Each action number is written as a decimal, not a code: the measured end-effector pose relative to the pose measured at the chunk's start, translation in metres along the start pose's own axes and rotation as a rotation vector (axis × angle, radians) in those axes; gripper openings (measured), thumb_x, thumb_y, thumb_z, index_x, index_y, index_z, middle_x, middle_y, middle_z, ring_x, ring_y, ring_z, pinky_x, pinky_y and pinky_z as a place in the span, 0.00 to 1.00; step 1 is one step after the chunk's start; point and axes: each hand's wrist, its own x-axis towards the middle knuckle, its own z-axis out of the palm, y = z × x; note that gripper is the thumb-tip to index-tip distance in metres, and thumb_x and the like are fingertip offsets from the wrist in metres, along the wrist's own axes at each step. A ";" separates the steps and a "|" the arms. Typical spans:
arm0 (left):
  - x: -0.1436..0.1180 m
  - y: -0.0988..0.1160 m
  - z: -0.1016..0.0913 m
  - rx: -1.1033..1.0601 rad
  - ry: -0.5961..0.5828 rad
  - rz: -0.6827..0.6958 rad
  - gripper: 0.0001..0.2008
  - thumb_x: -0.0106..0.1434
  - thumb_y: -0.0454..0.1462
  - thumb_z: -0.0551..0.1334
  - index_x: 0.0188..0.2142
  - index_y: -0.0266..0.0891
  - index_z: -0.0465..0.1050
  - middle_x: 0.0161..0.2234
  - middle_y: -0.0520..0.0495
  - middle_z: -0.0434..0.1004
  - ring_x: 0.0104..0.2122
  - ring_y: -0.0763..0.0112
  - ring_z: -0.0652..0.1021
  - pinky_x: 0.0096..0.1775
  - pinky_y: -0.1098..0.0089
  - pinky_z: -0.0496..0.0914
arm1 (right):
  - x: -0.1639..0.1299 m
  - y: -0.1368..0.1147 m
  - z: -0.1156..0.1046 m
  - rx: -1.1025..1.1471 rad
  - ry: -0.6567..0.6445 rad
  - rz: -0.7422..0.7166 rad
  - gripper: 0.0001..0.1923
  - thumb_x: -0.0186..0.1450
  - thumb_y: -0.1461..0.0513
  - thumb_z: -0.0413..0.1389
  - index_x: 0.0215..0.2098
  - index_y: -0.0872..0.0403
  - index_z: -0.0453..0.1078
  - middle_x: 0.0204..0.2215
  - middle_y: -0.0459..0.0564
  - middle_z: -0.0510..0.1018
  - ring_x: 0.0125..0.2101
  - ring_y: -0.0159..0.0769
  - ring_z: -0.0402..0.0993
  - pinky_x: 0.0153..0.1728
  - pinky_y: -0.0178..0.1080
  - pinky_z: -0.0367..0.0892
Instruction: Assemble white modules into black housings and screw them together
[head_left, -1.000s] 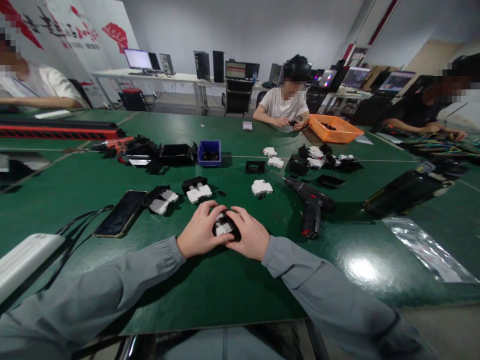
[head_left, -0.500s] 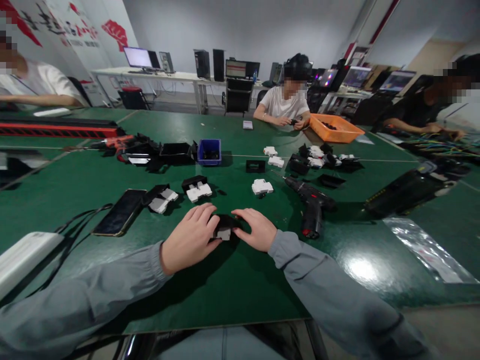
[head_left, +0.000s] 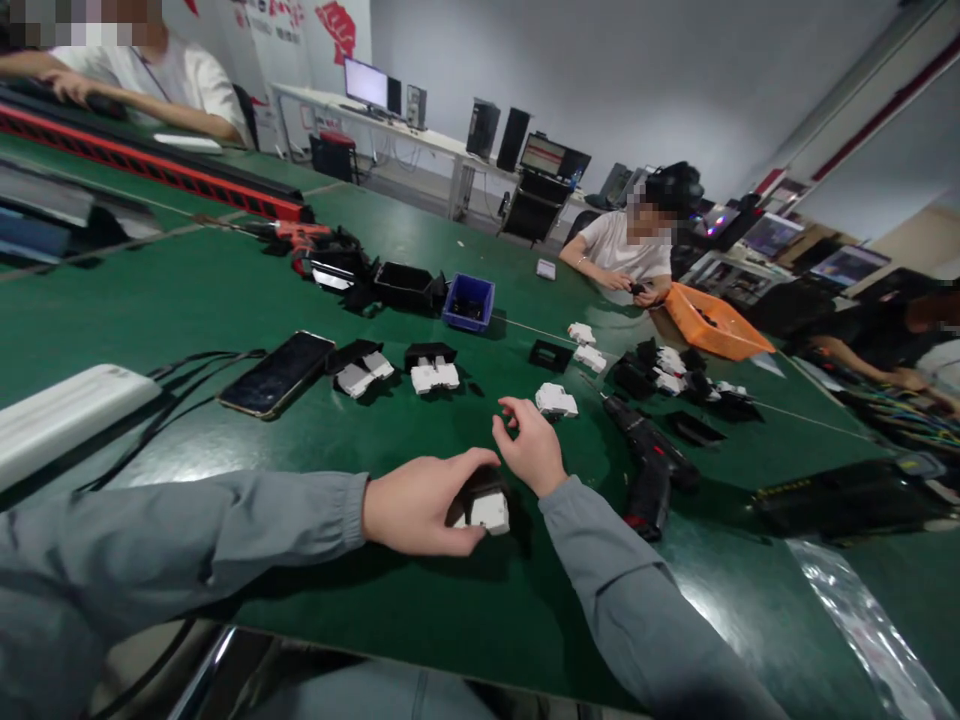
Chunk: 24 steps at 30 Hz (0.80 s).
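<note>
Lower centre of frame: left hand clamps a black-and-white part against the green table. Right hand hovers just above, empty, fingers loosely curled. One-handed hold risks the part slipping. Farther right, the cordless screwdriver could be knocked.

Counts on your green table

You have two hands in view: left hand, right hand. One phone lies far left, one blue bin far centre, one orange tray far right, one black drill near right. Three other people sit around; the small black-and-white parts are too clustered to count exactly.
</note>
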 end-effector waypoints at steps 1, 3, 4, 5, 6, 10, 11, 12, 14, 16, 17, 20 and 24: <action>0.001 -0.002 0.003 -0.215 -0.072 -0.027 0.29 0.60 0.44 0.62 0.58 0.41 0.56 0.42 0.43 0.77 0.36 0.61 0.80 0.37 0.63 0.75 | 0.009 0.000 0.007 -0.025 0.001 0.001 0.15 0.69 0.58 0.51 0.52 0.54 0.69 0.40 0.54 0.75 0.38 0.40 0.73 0.41 0.42 0.70; 0.004 -0.009 0.008 -0.662 -0.230 -0.148 0.23 0.64 0.47 0.56 0.55 0.41 0.56 0.35 0.45 0.77 0.31 0.64 0.80 0.29 0.67 0.75 | 0.026 0.001 0.021 -0.060 -0.018 -0.002 0.18 0.68 0.56 0.52 0.55 0.54 0.68 0.43 0.56 0.74 0.42 0.43 0.73 0.42 0.43 0.70; 0.006 -0.013 0.010 -0.858 -0.283 -0.217 0.21 0.65 0.48 0.55 0.53 0.41 0.56 0.34 0.46 0.76 0.30 0.64 0.80 0.24 0.69 0.73 | 0.033 0.001 0.026 -0.068 -0.032 -0.001 0.19 0.68 0.56 0.53 0.55 0.54 0.69 0.44 0.56 0.74 0.43 0.44 0.73 0.43 0.43 0.70; 0.008 -0.017 0.011 -1.020 -0.313 -0.278 0.21 0.64 0.49 0.55 0.51 0.41 0.56 0.34 0.46 0.76 0.29 0.63 0.80 0.21 0.70 0.72 | 0.039 0.002 0.030 -0.067 -0.045 0.002 0.18 0.68 0.56 0.54 0.53 0.54 0.70 0.43 0.56 0.74 0.44 0.44 0.73 0.43 0.43 0.70; 0.010 -0.021 0.010 -1.144 -0.323 -0.326 0.22 0.63 0.50 0.57 0.50 0.41 0.57 0.37 0.44 0.76 0.29 0.62 0.81 0.19 0.71 0.72 | 0.042 0.003 0.033 -0.055 -0.055 0.006 0.17 0.68 0.56 0.54 0.51 0.54 0.72 0.43 0.56 0.74 0.44 0.44 0.73 0.44 0.44 0.70; 0.017 -0.033 0.003 -1.399 -0.322 -0.441 0.26 0.59 0.48 0.63 0.52 0.38 0.61 0.44 0.39 0.76 0.33 0.61 0.81 0.21 0.71 0.74 | 0.041 0.010 0.032 0.132 -0.057 0.055 0.12 0.67 0.57 0.54 0.42 0.55 0.76 0.37 0.52 0.76 0.34 0.37 0.72 0.38 0.40 0.69; 0.018 -0.035 0.001 -1.435 -0.331 -0.452 0.27 0.59 0.47 0.63 0.53 0.37 0.62 0.45 0.38 0.76 0.33 0.61 0.81 0.22 0.71 0.75 | 0.039 0.011 0.030 0.215 -0.054 0.081 0.12 0.67 0.57 0.54 0.41 0.55 0.76 0.36 0.52 0.76 0.31 0.36 0.71 0.35 0.39 0.69; 0.018 -0.036 -0.001 -1.462 -0.335 -0.449 0.27 0.58 0.45 0.64 0.54 0.37 0.62 0.45 0.38 0.76 0.34 0.61 0.81 0.23 0.71 0.75 | 0.036 0.012 0.026 0.304 -0.056 0.114 0.13 0.67 0.56 0.54 0.41 0.55 0.76 0.35 0.51 0.77 0.29 0.35 0.71 0.32 0.38 0.68; 0.016 -0.038 -0.003 -1.485 -0.347 -0.425 0.30 0.56 0.42 0.67 0.55 0.37 0.61 0.46 0.38 0.76 0.36 0.61 0.81 0.24 0.70 0.76 | 0.028 0.012 0.017 0.471 -0.080 0.191 0.16 0.68 0.53 0.53 0.41 0.55 0.76 0.32 0.50 0.78 0.27 0.33 0.70 0.28 0.37 0.67; 0.014 -0.039 -0.003 -1.470 -0.361 -0.411 0.33 0.53 0.40 0.69 0.56 0.39 0.60 0.46 0.40 0.75 0.36 0.61 0.81 0.26 0.69 0.77 | 0.018 0.011 0.009 0.569 -0.119 0.259 0.19 0.69 0.51 0.51 0.40 0.56 0.77 0.29 0.49 0.78 0.24 0.32 0.68 0.25 0.36 0.65; 0.014 -0.039 -0.003 -1.459 -0.367 -0.409 0.34 0.53 0.40 0.69 0.56 0.39 0.60 0.46 0.41 0.75 0.37 0.61 0.81 0.27 0.68 0.78 | 0.013 0.010 0.004 0.588 -0.135 0.278 0.20 0.70 0.51 0.50 0.39 0.56 0.77 0.28 0.49 0.77 0.23 0.31 0.68 0.25 0.36 0.65; 0.013 -0.039 -0.001 -1.436 -0.377 -0.410 0.34 0.52 0.39 0.70 0.57 0.41 0.59 0.46 0.42 0.75 0.38 0.61 0.81 0.29 0.68 0.78 | -0.003 0.007 -0.005 0.553 -0.129 0.235 0.18 0.70 0.52 0.50 0.37 0.55 0.76 0.28 0.49 0.76 0.25 0.32 0.69 0.26 0.36 0.66; 0.014 -0.039 -0.001 -1.429 -0.376 -0.420 0.33 0.52 0.39 0.71 0.55 0.41 0.60 0.46 0.42 0.74 0.38 0.60 0.80 0.29 0.67 0.78 | -0.014 0.004 -0.008 0.419 -0.107 0.136 0.10 0.68 0.56 0.54 0.40 0.53 0.74 0.35 0.50 0.75 0.25 0.31 0.67 0.25 0.36 0.65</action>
